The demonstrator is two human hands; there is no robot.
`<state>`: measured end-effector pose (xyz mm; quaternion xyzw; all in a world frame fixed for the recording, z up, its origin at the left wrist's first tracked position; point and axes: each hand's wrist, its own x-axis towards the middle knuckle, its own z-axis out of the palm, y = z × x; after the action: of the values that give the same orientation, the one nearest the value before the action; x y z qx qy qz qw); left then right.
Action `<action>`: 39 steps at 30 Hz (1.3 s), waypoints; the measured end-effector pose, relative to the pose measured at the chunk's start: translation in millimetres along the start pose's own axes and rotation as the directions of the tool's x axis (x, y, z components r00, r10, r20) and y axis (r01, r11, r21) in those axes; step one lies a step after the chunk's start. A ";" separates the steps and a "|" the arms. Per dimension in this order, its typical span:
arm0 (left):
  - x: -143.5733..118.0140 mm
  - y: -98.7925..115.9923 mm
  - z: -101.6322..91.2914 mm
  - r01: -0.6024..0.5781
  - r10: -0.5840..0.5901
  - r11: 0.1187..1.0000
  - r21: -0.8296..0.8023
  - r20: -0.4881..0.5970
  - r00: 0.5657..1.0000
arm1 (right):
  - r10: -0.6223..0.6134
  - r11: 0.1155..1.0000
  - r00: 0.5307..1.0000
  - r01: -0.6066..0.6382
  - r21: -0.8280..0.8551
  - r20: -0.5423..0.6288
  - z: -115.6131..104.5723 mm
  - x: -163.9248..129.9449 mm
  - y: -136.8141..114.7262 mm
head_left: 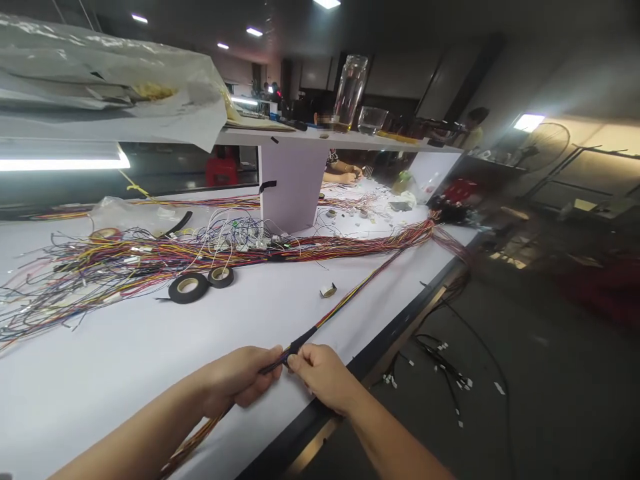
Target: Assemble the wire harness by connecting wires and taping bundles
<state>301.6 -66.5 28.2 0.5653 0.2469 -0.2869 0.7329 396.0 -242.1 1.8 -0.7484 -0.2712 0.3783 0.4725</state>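
Observation:
A bundle of coloured wires (345, 300) runs slantwise across the white table, with black tape (303, 340) wrapped around one stretch of it. My left hand (245, 375) is closed around the bundle just below the taped stretch. Close beside it, my right hand (320, 375) pinches the black tape at the lower end of the wrap; whether a roll is in its fingers is hidden. More of the wires hang out beneath my left forearm towards the lower edge of the view.
Two black tape rolls (189, 287) lie left of centre, and a small roll (328, 291) sits nearer the middle. Behind them stretches a thick wire harness (330, 248). A shelf (295, 180) carries a glass bottle (351, 90). Across the table are another person's hands (350, 176).

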 end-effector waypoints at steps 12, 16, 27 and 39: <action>-9.3 -28.5 24.1 0.162 0.584 0.197 0.967 -0.248 0.773 | -0.255 0.277 0.923 0.356 -0.892 0.289 -7.8 83.4 -113.9; -11.3 -16.2 17.0 -0.022 0.511 0.517 0.856 -0.288 0.810 | -0.485 0.439 0.862 0.388 -0.811 0.150 -19.1 81.8 -116.9; -9.4 -4.3 -5.5 -0.090 0.096 0.952 -0.293 0.008 0.995 | -0.027 0.947 0.985 0.079 0.312 -0.170 -9.2 8.8 6.1; -1.0 -19.7 6.5 -0.179 0.158 0.976 -0.126 -0.162 0.974 | -0.035 0.830 0.999 0.034 -0.557 0.009 -51.7 10.7 -65.4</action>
<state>287.3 -76.5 16.9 0.5516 0.2722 -0.1620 0.7716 441.4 -233.4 72.0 -0.8489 -0.3824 0.2739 0.2411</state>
